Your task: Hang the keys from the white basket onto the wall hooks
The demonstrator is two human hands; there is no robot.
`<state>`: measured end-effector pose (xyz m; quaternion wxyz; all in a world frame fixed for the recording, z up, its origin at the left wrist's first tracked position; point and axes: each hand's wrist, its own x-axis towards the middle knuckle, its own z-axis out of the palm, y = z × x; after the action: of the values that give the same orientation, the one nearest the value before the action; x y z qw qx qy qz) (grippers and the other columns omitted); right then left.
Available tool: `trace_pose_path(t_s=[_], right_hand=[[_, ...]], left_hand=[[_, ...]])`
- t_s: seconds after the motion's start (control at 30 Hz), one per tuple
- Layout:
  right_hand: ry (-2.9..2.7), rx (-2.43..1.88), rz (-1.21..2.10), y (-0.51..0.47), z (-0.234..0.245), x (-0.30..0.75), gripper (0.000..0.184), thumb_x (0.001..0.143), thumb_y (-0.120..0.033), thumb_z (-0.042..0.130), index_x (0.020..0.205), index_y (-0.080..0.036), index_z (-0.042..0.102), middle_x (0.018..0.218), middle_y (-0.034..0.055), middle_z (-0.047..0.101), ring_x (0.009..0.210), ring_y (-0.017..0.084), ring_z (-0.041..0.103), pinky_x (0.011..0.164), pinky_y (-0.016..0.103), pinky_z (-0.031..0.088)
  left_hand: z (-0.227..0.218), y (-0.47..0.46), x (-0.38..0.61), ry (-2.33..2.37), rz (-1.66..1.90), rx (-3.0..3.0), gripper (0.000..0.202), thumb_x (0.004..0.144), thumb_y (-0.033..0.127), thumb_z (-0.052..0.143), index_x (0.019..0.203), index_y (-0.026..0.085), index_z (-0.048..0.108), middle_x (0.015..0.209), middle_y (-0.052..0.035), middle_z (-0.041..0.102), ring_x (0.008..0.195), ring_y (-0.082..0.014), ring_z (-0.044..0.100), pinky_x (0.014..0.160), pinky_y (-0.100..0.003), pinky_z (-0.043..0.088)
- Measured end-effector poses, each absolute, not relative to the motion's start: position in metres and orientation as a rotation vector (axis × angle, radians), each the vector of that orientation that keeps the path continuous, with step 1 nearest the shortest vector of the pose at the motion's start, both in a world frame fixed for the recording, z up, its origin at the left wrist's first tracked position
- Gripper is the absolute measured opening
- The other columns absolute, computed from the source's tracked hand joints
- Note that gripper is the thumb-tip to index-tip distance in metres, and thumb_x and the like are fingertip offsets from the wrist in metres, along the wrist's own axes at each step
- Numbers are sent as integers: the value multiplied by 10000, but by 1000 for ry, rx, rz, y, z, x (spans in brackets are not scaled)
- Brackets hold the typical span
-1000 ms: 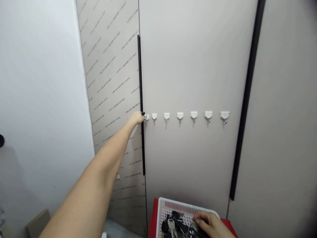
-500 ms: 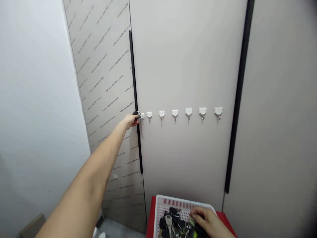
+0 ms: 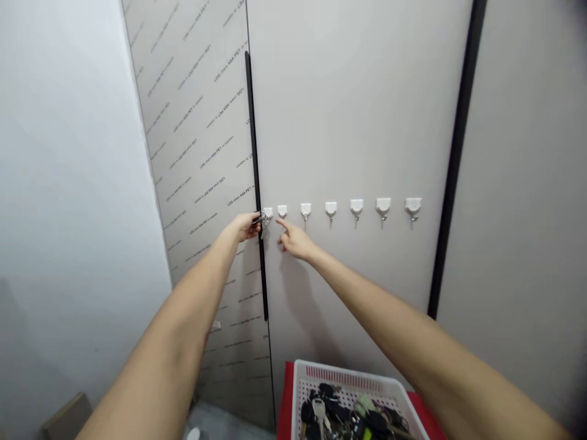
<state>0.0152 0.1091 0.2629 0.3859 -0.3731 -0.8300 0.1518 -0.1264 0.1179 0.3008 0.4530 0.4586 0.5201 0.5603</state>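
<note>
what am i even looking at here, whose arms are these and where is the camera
This is one picture from a camera worn on a person's head, looking forward and down, so both bare arms belong to the wearer. There is no machine here.

They face a pale cupboard door with a row of seven small white hooks stuck across it. The left hand pinches a small metal key ring at the leftmost hook, beside a black vertical handle strip. The right hand holds nothing; its forefinger points up at the second hook.

At the bottom edge, a white plastic basket full of mostly black keys sits on something red.
</note>
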Motion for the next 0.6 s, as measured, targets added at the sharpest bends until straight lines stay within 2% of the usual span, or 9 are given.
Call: trace_pose_path(t_s=[0.2,0.37,0.6], right_hand=[[-2016,-1044,464,139,282,-21,423,665,-101,384,1076,-201,384,663,17,561,447,84,485,472,199,390],[-1893,-1110,797,143,273,-23,363,680,-144,394,1029,-242,418,622,0,530,374,56,456,366,174,356],[-1767,-1027,854,144,269,-25,269,708,-242,357,960,-213,447,828,19,520,473,24,491,387,126,359]], left_hand=[[306,121,-132,1312,1346,1152,177,653,216,443,494,140,433,341,39,406,303,-39,380,333,-145,301],[306,126,-127,1395,1379,1257,163,659,215,444,517,137,443,358,33,426,319,-39,392,360,-151,319],[315,129,-123,1380,1494,1302,146,668,216,423,551,132,443,373,36,430,313,-33,392,352,-143,302]])
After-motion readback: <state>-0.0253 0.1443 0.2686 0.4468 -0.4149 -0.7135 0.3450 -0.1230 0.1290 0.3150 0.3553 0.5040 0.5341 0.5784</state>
